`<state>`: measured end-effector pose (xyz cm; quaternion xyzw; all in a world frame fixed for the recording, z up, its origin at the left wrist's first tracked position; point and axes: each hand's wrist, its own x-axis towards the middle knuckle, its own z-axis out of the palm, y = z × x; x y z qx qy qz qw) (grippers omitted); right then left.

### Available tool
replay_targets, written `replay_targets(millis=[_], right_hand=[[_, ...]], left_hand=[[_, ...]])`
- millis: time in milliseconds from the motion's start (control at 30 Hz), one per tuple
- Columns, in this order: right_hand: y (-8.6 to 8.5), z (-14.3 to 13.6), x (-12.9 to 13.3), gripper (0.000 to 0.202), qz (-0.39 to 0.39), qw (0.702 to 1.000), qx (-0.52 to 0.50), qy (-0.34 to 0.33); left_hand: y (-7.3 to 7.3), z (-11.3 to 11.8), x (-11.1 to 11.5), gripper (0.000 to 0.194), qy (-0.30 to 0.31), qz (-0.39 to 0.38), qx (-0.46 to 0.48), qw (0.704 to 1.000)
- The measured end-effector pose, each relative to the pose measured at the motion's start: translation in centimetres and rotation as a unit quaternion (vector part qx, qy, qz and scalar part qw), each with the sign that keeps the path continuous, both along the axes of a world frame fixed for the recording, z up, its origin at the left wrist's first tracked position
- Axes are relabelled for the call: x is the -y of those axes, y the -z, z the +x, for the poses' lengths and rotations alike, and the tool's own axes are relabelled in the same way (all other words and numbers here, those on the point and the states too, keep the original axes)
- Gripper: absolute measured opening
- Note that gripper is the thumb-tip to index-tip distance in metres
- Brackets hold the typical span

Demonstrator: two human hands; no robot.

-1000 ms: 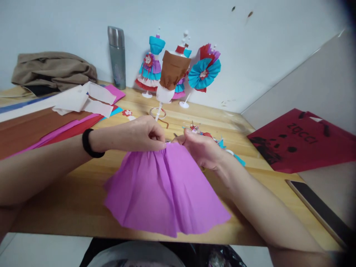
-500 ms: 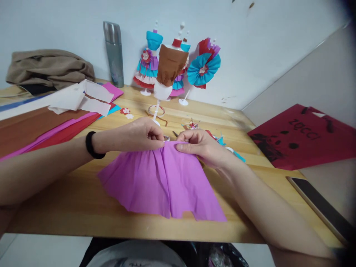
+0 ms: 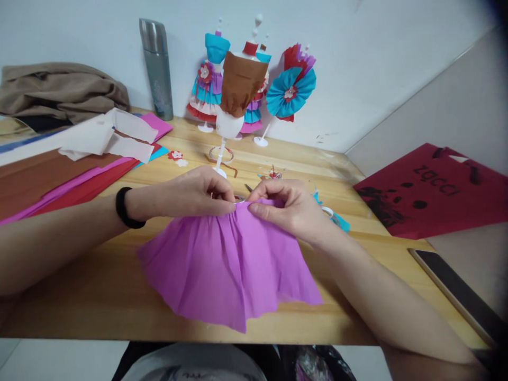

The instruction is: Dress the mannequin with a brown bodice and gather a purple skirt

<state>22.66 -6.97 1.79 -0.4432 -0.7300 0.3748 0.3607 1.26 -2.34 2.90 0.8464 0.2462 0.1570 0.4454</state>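
Observation:
A purple crepe paper strip (image 3: 234, 264) hangs in pleats, fanned out like a skirt over the table's front part. My left hand (image 3: 202, 193) pinches its gathered top edge between thumb and fingers. Close by on the right, my right hand (image 3: 283, 206) pinches the same edge, with a small gap between the two hands. Just behind the hands stands a small white dress form (image 3: 230, 126) with a brown paper wrap (image 3: 244, 84) around its torso. The tips of a pair of scissors (image 3: 248, 188) show between my hands, the rest hidden.
Several decorated dress forms (image 3: 206, 95) stand against the wall beside a grey-green flask (image 3: 159, 79). Coloured paper sheets (image 3: 59, 182) and a brown cloth (image 3: 67, 90) lie left. Paper flowers (image 3: 175, 155) and scraps lie mid-table. On the right are a red bag (image 3: 428, 196) and a phone (image 3: 452, 291).
The pleats near the middle of the purple paper are gathered closer, and its lower edge hangs differently. My hands remain pinching the top edge. The view has shifted slightly.

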Motion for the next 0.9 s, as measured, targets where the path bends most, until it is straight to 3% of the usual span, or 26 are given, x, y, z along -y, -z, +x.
replay_targets(millis=[500, 767, 900], right_hand=[[0.0, 0.0, -0.1, 0.013, 0.031, 0.998, 0.048, 0.018], [0.3, -0.1, -0.2, 0.013, 0.035, 0.997, 0.065, 0.029], [0.6, -0.1, -0.3, 0.013, 0.041, 0.997, 0.063, 0.025]], left_hand=[[0.2, 0.0, -0.1, 0.025, 0.005, -0.064, 0.011, 0.998], [0.7, -0.2, -0.4, 0.045, 0.009, -0.136, 0.057, 0.989], [1.1, 0.1, -0.3, 0.042, -0.014, -0.196, 0.071, 0.978]])
